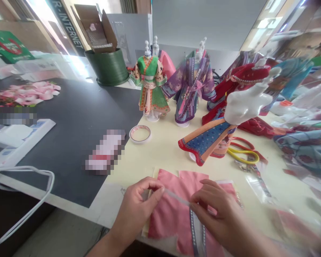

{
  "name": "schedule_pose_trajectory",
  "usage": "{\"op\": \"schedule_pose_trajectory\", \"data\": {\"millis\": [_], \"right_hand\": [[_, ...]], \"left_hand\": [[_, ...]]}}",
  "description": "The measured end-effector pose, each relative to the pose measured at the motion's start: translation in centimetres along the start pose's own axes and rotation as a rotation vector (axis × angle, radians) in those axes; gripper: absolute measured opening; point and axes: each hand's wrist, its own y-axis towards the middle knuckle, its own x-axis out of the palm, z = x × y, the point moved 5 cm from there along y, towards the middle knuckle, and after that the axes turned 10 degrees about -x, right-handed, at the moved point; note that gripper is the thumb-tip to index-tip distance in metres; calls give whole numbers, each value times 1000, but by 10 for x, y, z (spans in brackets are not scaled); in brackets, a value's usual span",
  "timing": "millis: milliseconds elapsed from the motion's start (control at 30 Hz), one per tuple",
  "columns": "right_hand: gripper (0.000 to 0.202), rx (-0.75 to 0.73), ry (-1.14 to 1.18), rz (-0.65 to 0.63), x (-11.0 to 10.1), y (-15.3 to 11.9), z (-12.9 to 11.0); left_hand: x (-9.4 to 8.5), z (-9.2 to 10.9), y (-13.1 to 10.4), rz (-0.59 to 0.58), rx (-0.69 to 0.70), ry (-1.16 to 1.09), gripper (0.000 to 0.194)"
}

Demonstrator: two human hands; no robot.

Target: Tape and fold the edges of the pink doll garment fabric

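Observation:
Between my two hands stretches a short, thin, translucent whitish strip (177, 197), apparently tape. My left hand (141, 201) pinches its left end with thumb and forefinger. At the right end, the fingers of my right hand (215, 207) are closed on it. Under both hands lies a pink doll-size garment (168, 217), spread flat on the cream table. Down its front run dark trim bands (194, 232) set with pearl-like beads. My right hand covers part of the garment's right side.
A tape roll (140, 134) lies beyond my left hand. Dressed doll mannequins (151, 82) stand at the back; a bare-shouldered one (246, 103) wears an orange-and-blue skirt. Scissors (243, 154) with red and yellow handles lie right. A white cable (46, 192) loops at left, near a power strip (42, 128).

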Motion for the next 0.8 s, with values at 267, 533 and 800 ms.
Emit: {"op": "schedule_pose_trajectory", "data": {"millis": [267, 533, 800], "right_hand": [[28, 74, -239, -40, -7, 38, -2], [22, 30, -484, -44, 3, 57, 8], [27, -56, -585, -32, 13, 62, 7]], "left_hand": [[-16, 13, 24, 217, 232, 232, 15], [-12, 6, 39, 341, 314, 390, 18], [-11, 9, 36, 353, 348, 507, 21]]}}
